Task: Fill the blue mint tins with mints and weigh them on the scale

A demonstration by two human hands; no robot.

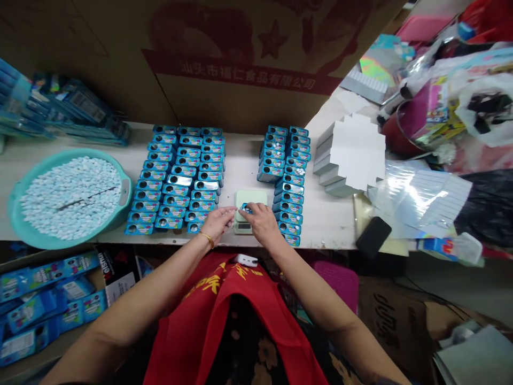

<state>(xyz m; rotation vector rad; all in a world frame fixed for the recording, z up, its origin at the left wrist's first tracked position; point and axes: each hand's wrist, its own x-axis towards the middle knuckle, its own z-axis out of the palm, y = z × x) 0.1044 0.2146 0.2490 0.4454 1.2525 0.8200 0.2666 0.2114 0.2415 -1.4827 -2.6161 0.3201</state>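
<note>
A small pale green digital scale (256, 197) lies near the table's front edge, between two groups of small blue boxes. One blue box (245, 206) is on the scale, partly covered by my right hand (262, 222), whose fingers curl round it. Beside it, my left hand (219, 223) has its fingertips pinched together at the scale's left side; anything between them is too small to make out. The left group of blue boxes (176, 181) stands in three columns with dark round openings on top. In the right group of boxes (289, 198), a few carry white pieces on top.
A turquoise basin (125, 193) of white and pale blue pieces stands at left, with a dark thin tool (86, 198) on them. White folded cards (356, 152) are stacked at right, near a black phone (373, 237). A large carton (240, 75) stands behind.
</note>
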